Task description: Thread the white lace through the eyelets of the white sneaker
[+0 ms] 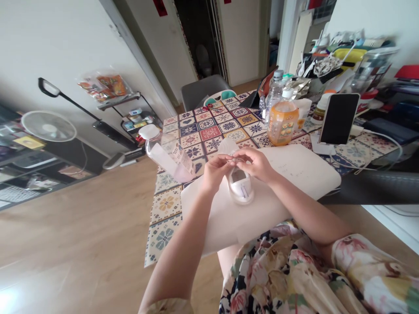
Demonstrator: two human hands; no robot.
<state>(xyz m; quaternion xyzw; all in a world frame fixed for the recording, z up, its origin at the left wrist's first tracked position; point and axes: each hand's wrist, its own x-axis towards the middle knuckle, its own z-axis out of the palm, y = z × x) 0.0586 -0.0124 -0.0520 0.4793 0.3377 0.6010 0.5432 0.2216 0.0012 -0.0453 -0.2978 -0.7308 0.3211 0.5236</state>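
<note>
A small white shoe-like item [241, 190] rests on a large white sheet [219, 222] at the table's near edge. Just above its far end, my left hand [216, 169] and my right hand [254, 162] meet, fingertips pinched close together. Something thin and small sits between the fingers, too small to make out. Behind the hands lies a piece of translucent white material [228, 146]. Faint writing shows on the sheet to the right of my right hand.
A white-capped container [170, 159] leans at the left of the patterned table [166, 203]. An orange bottle [283, 122], a clear bottle [274, 93] and an upright phone [339, 118] with a white cable stand at the right, before heaped items. A grey chair [204, 89] is behind.
</note>
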